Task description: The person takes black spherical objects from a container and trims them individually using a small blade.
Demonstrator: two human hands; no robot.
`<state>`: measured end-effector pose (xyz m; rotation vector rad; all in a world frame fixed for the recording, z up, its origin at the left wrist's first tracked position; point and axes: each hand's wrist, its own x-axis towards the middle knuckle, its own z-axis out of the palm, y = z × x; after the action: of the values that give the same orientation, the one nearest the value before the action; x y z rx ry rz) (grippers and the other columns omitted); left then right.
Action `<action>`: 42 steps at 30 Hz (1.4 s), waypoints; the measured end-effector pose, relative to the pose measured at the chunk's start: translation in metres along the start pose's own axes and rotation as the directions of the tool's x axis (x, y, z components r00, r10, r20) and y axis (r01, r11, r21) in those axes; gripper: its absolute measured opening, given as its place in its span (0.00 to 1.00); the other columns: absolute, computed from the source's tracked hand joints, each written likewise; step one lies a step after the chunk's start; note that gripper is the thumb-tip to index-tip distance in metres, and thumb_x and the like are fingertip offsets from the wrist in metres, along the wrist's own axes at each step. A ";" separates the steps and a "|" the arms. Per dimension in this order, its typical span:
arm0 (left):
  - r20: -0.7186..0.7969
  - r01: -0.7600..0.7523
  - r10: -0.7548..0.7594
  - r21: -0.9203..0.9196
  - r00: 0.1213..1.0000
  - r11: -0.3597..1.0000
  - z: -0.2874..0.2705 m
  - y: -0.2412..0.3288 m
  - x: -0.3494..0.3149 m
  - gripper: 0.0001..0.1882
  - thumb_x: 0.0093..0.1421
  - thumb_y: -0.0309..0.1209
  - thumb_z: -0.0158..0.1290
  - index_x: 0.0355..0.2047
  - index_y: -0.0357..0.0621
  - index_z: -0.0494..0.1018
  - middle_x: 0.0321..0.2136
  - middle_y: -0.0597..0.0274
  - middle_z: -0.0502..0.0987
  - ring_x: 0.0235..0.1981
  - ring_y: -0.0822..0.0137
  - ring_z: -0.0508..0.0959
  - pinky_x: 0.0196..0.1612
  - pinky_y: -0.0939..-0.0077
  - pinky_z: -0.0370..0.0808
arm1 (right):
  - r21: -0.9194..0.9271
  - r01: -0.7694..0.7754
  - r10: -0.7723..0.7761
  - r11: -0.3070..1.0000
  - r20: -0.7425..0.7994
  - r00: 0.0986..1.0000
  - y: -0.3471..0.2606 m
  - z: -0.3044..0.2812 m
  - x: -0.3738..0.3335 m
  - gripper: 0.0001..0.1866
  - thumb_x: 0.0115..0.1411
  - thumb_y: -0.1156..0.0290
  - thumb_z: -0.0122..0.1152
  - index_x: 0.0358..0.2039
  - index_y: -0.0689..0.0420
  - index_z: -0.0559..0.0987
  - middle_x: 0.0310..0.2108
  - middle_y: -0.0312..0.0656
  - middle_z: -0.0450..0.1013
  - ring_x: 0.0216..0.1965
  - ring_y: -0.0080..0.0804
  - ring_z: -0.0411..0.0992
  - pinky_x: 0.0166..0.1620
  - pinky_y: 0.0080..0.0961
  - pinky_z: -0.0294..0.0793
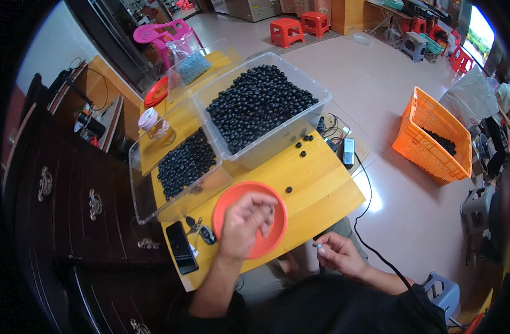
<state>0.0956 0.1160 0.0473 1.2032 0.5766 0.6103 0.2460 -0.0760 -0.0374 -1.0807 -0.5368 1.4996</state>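
My left hand (245,224) is over a round orange-red plastic dish (278,236) at the table's near edge. Its fingers are bent toward one another, and whatever is between the tips is too small to make out. Lower right, beyond the table edge, my right hand (342,255) pinches a small light-blue piece (320,246) between thumb and finger. A tiny dark tip shows beside it. Beyond the dish, a large clear plastic bin (241,157) holds a heap of black ring-shaped parts (257,103). A lower clear bin (179,207) to its left holds more black parts (187,163).
Loose black parts (289,190) lie on the yellow table (327,192). A phone (181,248), keys (207,234) and a lidded drink bottle (157,127) are on the left. A black cable (367,192) runs past my right arm. An orange crate (433,142) stands on the floor.
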 end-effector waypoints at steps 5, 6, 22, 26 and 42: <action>-0.133 0.020 -0.034 -0.110 0.991 0.994 0.000 -0.046 -0.078 0.07 0.57 0.21 0.51 0.37 0.36 0.69 0.25 0.64 0.71 0.24 0.78 0.70 0.24 0.87 0.68 | -0.161 0.174 -0.179 0.971 -0.011 0.984 -0.016 0.038 -0.002 0.07 0.60 0.74 0.55 0.37 0.61 0.70 0.25 0.31 0.68 0.25 0.13 0.65 0.28 0.13 0.65; -0.196 -0.056 0.044 -0.060 0.980 0.997 0.006 -0.050 -0.090 0.09 0.56 0.20 0.53 0.37 0.36 0.67 0.25 0.63 0.71 0.23 0.77 0.70 0.24 0.86 0.68 | -0.162 0.166 -0.170 0.973 -0.008 0.985 -0.018 0.048 0.002 0.07 0.60 0.74 0.55 0.37 0.61 0.70 0.25 0.31 0.68 0.25 0.13 0.65 0.28 0.13 0.65; -0.203 -0.471 0.538 0.301 0.818 0.829 0.006 -0.062 -0.151 0.13 0.50 0.21 0.60 0.38 0.33 0.75 0.31 0.58 0.73 0.29 0.72 0.74 0.33 0.83 0.72 | 0.333 -0.153 0.042 0.930 0.319 0.947 0.012 0.113 -0.005 0.06 0.60 0.70 0.55 0.34 0.59 0.72 0.17 0.33 0.65 0.13 0.17 0.57 0.17 0.14 0.55; -0.187 -0.444 0.536 0.375 0.823 0.814 0.007 -0.056 -0.152 0.11 0.53 0.20 0.57 0.39 0.34 0.76 0.35 0.58 0.71 0.35 0.71 0.73 0.38 0.82 0.71 | 0.281 -0.066 -0.016 0.957 0.280 0.960 0.014 0.114 -0.009 0.05 0.60 0.71 0.55 0.34 0.59 0.72 0.18 0.33 0.65 0.14 0.17 0.57 0.18 0.13 0.55; -0.233 -0.357 0.333 -0.065 0.914 0.932 0.007 -0.069 -0.144 0.12 0.53 0.17 0.53 0.39 0.32 0.68 0.37 0.56 0.70 0.37 0.69 0.72 0.43 0.79 0.69 | -0.010 0.192 -0.191 0.981 0.087 0.978 0.017 0.113 -0.013 0.05 0.59 0.76 0.55 0.37 0.60 0.72 0.20 0.30 0.65 0.19 0.12 0.60 0.22 0.10 0.57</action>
<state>0.0075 -0.0063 -0.0056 1.1527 0.5097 1.0732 0.1397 -0.0655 0.0062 -0.9539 -0.6964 1.3781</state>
